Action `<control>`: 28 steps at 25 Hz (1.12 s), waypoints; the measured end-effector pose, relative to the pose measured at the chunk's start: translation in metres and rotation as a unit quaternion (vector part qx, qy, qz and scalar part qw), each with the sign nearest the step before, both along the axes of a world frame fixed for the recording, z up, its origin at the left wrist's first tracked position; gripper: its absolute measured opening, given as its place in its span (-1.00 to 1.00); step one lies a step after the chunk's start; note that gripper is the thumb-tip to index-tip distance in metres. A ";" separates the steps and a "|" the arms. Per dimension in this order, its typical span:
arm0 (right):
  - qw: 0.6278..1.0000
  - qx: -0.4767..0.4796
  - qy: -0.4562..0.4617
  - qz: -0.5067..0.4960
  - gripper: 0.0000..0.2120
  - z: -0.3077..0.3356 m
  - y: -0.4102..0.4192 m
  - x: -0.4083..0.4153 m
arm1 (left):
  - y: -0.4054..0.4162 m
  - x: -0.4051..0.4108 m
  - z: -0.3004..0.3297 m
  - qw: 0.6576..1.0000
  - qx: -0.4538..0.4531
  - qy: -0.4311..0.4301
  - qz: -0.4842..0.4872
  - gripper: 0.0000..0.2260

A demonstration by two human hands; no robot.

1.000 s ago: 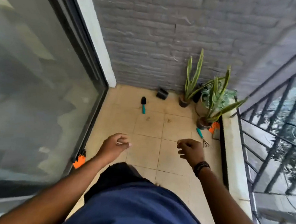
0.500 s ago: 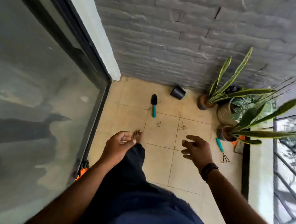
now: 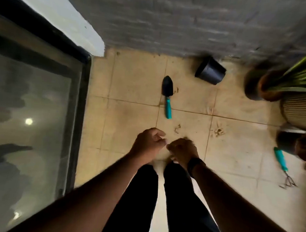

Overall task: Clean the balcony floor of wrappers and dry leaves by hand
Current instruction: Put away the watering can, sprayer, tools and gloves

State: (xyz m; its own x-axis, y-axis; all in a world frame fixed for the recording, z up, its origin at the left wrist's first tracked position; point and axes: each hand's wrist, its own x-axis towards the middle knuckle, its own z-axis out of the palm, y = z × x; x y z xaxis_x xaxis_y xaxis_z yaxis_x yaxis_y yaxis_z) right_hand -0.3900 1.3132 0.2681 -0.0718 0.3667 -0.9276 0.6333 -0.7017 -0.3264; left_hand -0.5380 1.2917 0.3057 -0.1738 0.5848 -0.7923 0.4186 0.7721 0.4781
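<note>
Dry leaf bits [image 3: 177, 128] lie on the balcony floor [image 3: 136, 82] at 12 o'clock, just beyond both hands, with more crumbs [image 3: 218, 130] at 1 o'clock. They look light and brittle, best pinched by fingertips. The left hand [image 3: 149, 142] and right hand [image 3: 182, 150] are curled; whether they hold anything I cannot tell. The trowel [image 3: 167, 95] lies beyond at 12 o'clock and plant pots [image 3: 270, 86] crowd 2 o'clock.

Likely home balcony, tiled floor [image 3: 236, 158], brick wall [image 3: 173, 21], potted plants [image 3: 270, 87], trowel [image 3: 167, 93]

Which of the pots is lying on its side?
The empty black plastic pot by the grey brick wall, just beyond the trowel. It is tipped over with no plant; the pots at right stand upright holding plants.
</note>
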 end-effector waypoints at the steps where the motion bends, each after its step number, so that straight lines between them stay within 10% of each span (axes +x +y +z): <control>1: 0.998 0.017 -0.024 0.053 -0.80 -0.051 0.020 -0.005 | 0.017 0.009 -0.050 1.000 0.001 -0.005 0.003 -0.78; 8: 0.973 0.138 -0.116 0.147 -0.45 -0.249 0.096 -0.033 | 0.133 -0.016 -0.300 0.985 0.028 0.093 0.142 -0.76; 16: 0.961 0.185 -0.120 0.168 -0.68 -0.284 0.093 -0.041 | 0.172 -0.032 -0.347 0.977 0.074 0.099 0.171 -0.78; 23: 0.973 0.178 0.055 -0.133 -0.73 -0.156 0.107 0.015 | 0.194 -0.042 -0.206 0.933 0.099 -0.031 0.345 -0.80; 28: 0.910 0.024 0.213 -0.354 -0.72 0.088 0.127 0.066 | 0.182 -0.038 0.037 0.916 0.117 -0.135 0.359 -0.85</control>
State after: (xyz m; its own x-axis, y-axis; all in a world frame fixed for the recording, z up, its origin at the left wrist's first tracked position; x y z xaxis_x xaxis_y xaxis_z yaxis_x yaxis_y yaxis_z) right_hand -0.3244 1.4397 0.3561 -0.1517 0.5010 -0.8520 -0.1637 -0.8629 -0.4782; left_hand -0.5763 1.4740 0.3426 -0.3957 0.5564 -0.7306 -0.3144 0.6654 0.6770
